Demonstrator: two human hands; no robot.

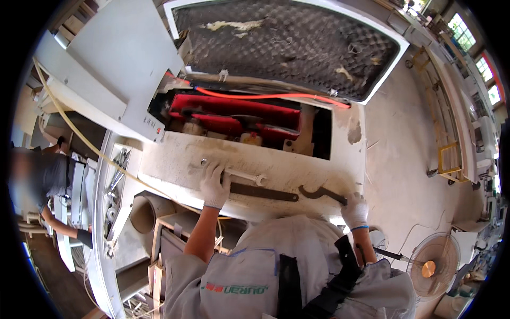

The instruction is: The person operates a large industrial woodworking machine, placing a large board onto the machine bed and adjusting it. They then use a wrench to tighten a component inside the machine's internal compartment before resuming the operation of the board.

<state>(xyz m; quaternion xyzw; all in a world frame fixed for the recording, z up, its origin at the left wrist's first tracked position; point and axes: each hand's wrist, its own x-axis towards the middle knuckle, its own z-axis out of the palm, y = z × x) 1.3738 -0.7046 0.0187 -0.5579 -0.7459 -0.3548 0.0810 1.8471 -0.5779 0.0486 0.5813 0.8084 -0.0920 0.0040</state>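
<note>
On the ledge of a pale machine, my left hand (215, 186) in a white glove is closed over a silver open-ended wrench (245, 176). The covered part of its handle is hidden, and the open jaw points right. Just below lies a long dark flat metal bar (264, 192), whose left end comes near my left palm. At the ledge's right edge my right hand (355, 211), also gloved, grips the handle end of a dark hook wrench (324, 193). The curved hook points left, close to the bar's end.
Beyond the ledge, the machine's opening shows a red-walled interior (234, 114) with blades, crossed by an orange hose (271, 96). Its padded lid (287, 42) stands raised. A standing fan (429, 266) is at lower right, a yellow-framed cart (443, 122) farther off. Another person (50, 181) is at left.
</note>
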